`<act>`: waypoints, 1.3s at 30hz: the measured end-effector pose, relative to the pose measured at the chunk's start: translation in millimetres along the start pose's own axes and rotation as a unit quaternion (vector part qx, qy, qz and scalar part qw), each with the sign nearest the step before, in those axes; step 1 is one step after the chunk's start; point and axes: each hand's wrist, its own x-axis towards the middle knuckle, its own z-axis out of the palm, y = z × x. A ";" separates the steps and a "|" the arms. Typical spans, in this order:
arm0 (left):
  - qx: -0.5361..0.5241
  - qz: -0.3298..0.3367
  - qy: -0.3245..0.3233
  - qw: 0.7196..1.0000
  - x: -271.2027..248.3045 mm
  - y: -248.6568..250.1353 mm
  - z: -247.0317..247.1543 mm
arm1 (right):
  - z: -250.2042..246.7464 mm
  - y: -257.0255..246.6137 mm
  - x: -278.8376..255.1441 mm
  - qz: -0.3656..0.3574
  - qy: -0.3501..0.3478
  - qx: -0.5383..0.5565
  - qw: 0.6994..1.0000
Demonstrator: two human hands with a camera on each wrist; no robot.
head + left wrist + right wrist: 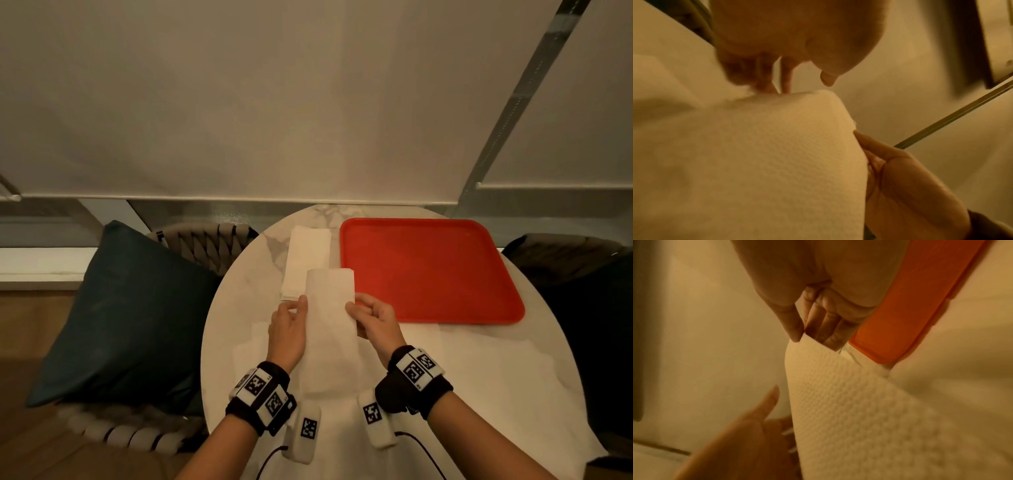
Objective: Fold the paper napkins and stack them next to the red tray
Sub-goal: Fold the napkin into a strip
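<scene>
A long white folded napkin [330,329] is held between my hands above the round table [462,377]. My right hand [354,310] pinches its right edge between thumb and fingers [824,331], close to the red tray [428,270]. My left hand [298,310] touches the left edge with straight fingers [764,81]; its thumb stands apart from the paper [766,154]. A stack of folded napkins [308,257] lies just left of the tray, its near end under the held napkin's far end. The tray's corner [900,318] shows beside my right hand [807,335].
Flat unfolded napkins [255,346] lie on the table under my left hand. A dark blue cushion [130,315] on a woven chair sits left of the table, and another dark chair [582,274] is at the right. A white blind hangs behind the table.
</scene>
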 end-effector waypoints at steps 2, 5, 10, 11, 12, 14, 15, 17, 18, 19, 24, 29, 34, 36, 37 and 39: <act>-0.005 -0.044 -0.065 0.997 6.5 -1.5 0.6 | 0.8 -0.6 7.0 0.011 0.006 0.010 1.000; -0.104 -0.024 -0.058 0.993 17.0 6.5 -0.1 | 3.2 -5.7 22.1 0.026 0.016 0.009 0.999; -0.157 0.019 0.010 0.987 53.0 19.4 -3.3 | 16.2 -15.1 49.8 0.083 0.002 -0.069 0.994; -0.150 0.023 0.020 0.988 61.5 21.2 -4.8 | 18.4 -13.7 57.0 0.085 0.001 -0.072 0.994; -0.145 0.026 0.030 0.989 69.5 22.9 -6.5 | 20.5 -13.0 63.6 0.080 0.006 -0.065 0.995; -0.141 0.029 0.043 0.989 85.5 26.0 -10.5 | 24.8 -14.2 78.3 0.043 0.023 -0.036 0.998; -0.136 0.034 0.045 0.989 93.2 28.8 -12.8 | 26.1 -15.6 87.0 0.018 0.032 -0.029 0.999; -0.119 0.063 0.039 0.990 110.4 36.4 -18.7 | 27.9 -20.7 108.6 -0.034 0.046 -0.064 0.996; -0.100 0.084 0.026 0.991 120.0 39.3 -22.1 | 27.8 -22.5 120.2 -0.056 0.049 -0.094 0.993; -0.077 0.106 0.004 0.991 129.5 42.0 -25.7 | 27.3 -22.3 132.5 -0.068 0.049 -0.120 0.989; 0.009 0.128 -0.132 0.983 172.6 41.2 -37.2 | 25.4 -20.4 178.4 -0.043 0.038 -0.156 0.986; 0.083 0.109 -0.191 0.972 208.0 30.3 -34.1 | 27.3 -2.9 204.4 -0.026 0.013 -0.275 0.961; 0.247 0.120 -0.192 0.942 222.0 14.4 -20.9 | 30.9 16.0 215.4 -0.002 -0.019 -0.395 0.919; 0.292 0.124 -0.196 0.928 220.5 9.3 -15.1 | 32.9 21.9 215.6 0.013 -0.026 -0.428 0.903; 0.315 0.127 -0.194 0.921 218.7 8.3 -12.9 | 33.0 23.6 215.5 0.017 -0.029 -0.441 0.897; 0.364 0.118 -0.182 0.905 213.4 9.0 -10.8 | 31.5 21.7 212.6 0.022 -0.041 -0.464 0.885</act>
